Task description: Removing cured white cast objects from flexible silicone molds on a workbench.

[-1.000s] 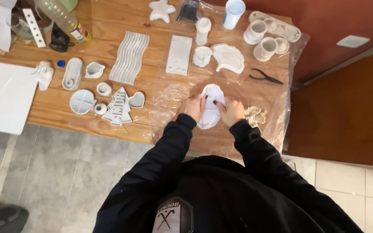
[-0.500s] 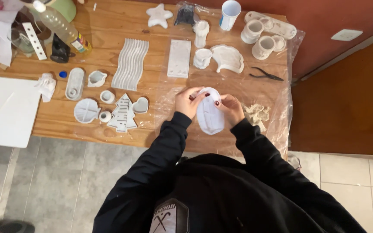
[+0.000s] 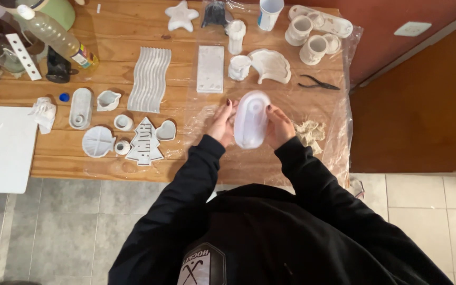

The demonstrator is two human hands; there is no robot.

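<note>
Both my hands hold a translucent white oval mould [image 3: 251, 120] above the plastic-covered part of the wooden table [image 3: 112, 161]. My left hand [image 3: 221, 122] grips its left edge, fingers curled round the rim. My right hand [image 3: 279, 126] grips the right edge, thumb on top. The mould's smooth underside faces the camera. Crumbs of white plaster [image 3: 309, 132] lie on the plastic sheet just right of my right hand.
White plaster casts cover the table: a wavy tray [image 3: 149, 79], a flat slab [image 3: 210, 68], a star [image 3: 181, 16], a tree [image 3: 144, 141], a heart dish [image 3: 165, 130], cups [image 3: 306, 37]. Black pliers [image 3: 317, 83] lie at right. A bottle [image 3: 54, 36] stands far left.
The mould has been lifted off the table and turned over between my hands. It now shows its smooth underside and sits higher in view.
</note>
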